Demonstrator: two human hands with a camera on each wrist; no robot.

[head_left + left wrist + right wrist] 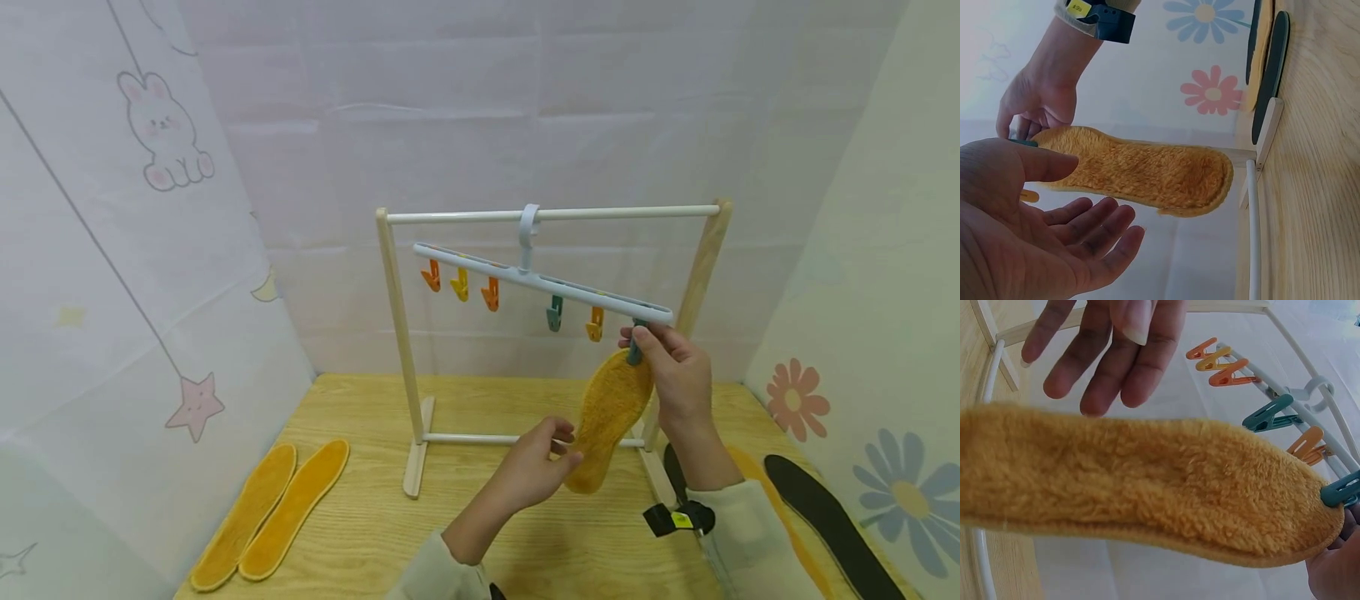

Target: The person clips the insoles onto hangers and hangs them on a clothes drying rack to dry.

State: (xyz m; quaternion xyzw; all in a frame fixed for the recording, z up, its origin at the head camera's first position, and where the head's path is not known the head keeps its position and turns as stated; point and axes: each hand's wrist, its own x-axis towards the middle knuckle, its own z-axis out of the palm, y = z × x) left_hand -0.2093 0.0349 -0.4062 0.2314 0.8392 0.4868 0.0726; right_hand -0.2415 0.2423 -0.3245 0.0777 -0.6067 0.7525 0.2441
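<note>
A fuzzy orange insole (609, 400) hangs from the green clip (637, 343) at the low right end of a pale blue clip hanger (540, 282). My right hand (684, 379) pinches that clip at the insole's top end, thumb in front. In the right wrist view the green clip (1340, 489) bites the insole's (1147, 481) edge. My left hand (536, 462) is beside the insole's lower half. Its fingers are spread and loosely bent, with nothing gripped, as the left wrist view shows the left hand (1041, 219) beside the pile.
The hanger hooks over the white rod (622, 213) of a wooden stand (397, 325), tilted down rightward. Several orange, yellow and green clips (491, 293) dangle from it. Two orange insoles (296, 508) lie at left on the table (360, 533). Dark insoles (825, 517) and an orange one lie at right.
</note>
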